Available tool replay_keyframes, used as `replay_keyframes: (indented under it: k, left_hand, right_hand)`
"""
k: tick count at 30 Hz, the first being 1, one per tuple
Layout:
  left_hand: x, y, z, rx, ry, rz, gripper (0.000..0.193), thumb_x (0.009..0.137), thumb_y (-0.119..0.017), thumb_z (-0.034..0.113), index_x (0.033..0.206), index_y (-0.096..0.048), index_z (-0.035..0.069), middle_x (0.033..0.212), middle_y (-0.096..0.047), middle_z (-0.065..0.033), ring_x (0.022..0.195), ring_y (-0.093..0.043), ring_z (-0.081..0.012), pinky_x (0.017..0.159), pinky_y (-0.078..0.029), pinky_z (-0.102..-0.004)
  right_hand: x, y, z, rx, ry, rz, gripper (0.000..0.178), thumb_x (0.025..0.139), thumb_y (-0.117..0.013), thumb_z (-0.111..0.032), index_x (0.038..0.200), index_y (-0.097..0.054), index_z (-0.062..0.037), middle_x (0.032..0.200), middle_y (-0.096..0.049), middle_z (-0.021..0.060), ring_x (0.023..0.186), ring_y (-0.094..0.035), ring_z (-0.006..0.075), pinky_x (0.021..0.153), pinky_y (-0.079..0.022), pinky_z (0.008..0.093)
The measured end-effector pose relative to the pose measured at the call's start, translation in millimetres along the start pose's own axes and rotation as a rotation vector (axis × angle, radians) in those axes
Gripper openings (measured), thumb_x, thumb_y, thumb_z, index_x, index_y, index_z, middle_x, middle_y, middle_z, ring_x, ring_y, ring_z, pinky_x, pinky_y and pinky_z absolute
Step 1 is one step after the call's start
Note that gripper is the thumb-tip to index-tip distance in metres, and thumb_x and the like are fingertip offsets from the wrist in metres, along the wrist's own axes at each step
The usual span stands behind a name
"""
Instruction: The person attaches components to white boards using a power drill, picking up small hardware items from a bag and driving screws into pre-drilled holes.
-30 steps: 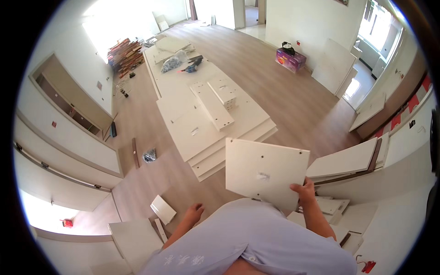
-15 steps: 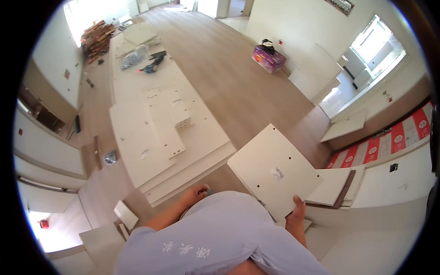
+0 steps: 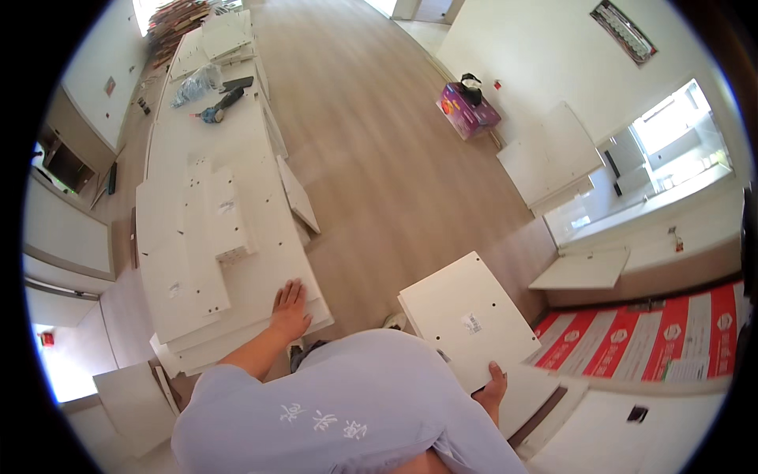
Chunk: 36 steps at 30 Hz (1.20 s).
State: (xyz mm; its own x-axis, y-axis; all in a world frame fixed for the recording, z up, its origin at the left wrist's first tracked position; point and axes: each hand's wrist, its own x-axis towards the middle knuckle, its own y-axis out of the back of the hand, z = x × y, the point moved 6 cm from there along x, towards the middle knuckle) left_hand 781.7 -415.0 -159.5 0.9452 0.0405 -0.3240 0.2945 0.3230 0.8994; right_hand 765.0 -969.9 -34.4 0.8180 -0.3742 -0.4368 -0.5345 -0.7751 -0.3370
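White panel (image 3: 478, 305), drilled: right of board stack (image 3: 260, 276), floor (image 3: 371, 253) between; long axis slanting far-left to near-right. Right grip (image 3: 493, 388): nearer, panel ahead-left of it, thumb on face, remaining fingers hidden, edge pinched. Left grip (image 3: 291, 310): flattened, nothing held, palm on stack corner.

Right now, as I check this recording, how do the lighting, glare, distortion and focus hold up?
Head view: the window at right is blown out; black corners and curving edges near the rim show fisheye distortion; pale boards on the panel stack blend together at low contrast; the left hand, right hand and held white panel look reasonably sharp.
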Motion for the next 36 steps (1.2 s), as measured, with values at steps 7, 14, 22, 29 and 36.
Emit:
replay_keyframes:
  k: [7, 14, 22, 29, 36]
  left_hand:
    - [3.3, -30.6, 24.3, -0.035, 0.343, -0.054, 0.104, 0.096, -0.069, 0.047, 0.168, -0.013, -0.003, 0.178, -0.006, -0.0214, 0.164, -0.004, -0.0418, 0.133, -0.011, -0.0539]
    - [35.5, 1.2, 25.6, -0.169, 0.605, -0.043, 0.098, 0.097, -0.066, 0.048, 0.168, -0.018, 0.0, 0.178, -0.01, -0.0192, 0.165, -0.008, -0.0385, 0.133, -0.015, -0.0494]
    - [49.2, 15.0, 38.0, -0.226, 0.669, -0.078, 0.095, 0.098, -0.063, 0.045, 0.168, -0.017, 0.0, 0.178, -0.009, -0.0186, 0.165, -0.007, -0.0405, 0.133, -0.014, -0.051]
    - [65.4, 9.4, 40.9, -0.416, 0.634, -0.226, 0.073, 0.107, -0.046, 0.036, 0.168, -0.02, 0.004, 0.178, -0.009, -0.0192, 0.164, -0.006, -0.0431, 0.13, -0.023, -0.0547]
    - [67.1, 35.6, 48.8, -0.476, 0.737, -0.183, 0.082, 0.101, -0.056, 0.036, 0.169, -0.02, 0.006, 0.178, -0.01, -0.0178, 0.164, -0.009, -0.0435, 0.13, -0.024, -0.0558]
  right_hand:
    - [183.5, -44.7, -39.9, -0.146, -0.035, -0.154, 0.056, 0.088, -0.061, 0.004, 0.143, -0.051, 0.007, 0.131, -0.065, 0.0208, 0.116, -0.068, 0.0355, 0.103, -0.058, 0.0471]
    - [296.3, -184.4, -24.1, -0.191, -0.18, -0.372, 0.058, 0.086, -0.065, 0.003, 0.143, -0.051, 0.008, 0.131, -0.064, 0.0209, 0.116, -0.068, 0.0368, 0.103, -0.058, 0.0491]
    - [380.7, -395.0, 5.5, -0.38, -0.236, -0.581, 0.064, 0.084, -0.07, -0.001, 0.144, -0.049, 0.0078, 0.131, -0.064, 0.0205, 0.116, -0.067, 0.0347, 0.102, -0.058, 0.0484]
    - [393.1, -637.1, -12.0, -0.455, -0.217, -0.892, 0.066, 0.086, -0.069, -0.004, 0.147, -0.046, 0.0087, 0.137, -0.061, 0.0237, 0.12, -0.066, 0.0367, 0.103, -0.057, 0.0486]
    - [422.1, -796.2, 124.7, -0.39, -0.6, -1.079, 0.065, 0.09, -0.07, -0.005, 0.15, -0.046, 0.0042, 0.138, -0.062, 0.0225, 0.122, -0.066, 0.0388, 0.106, -0.056, 0.0521]
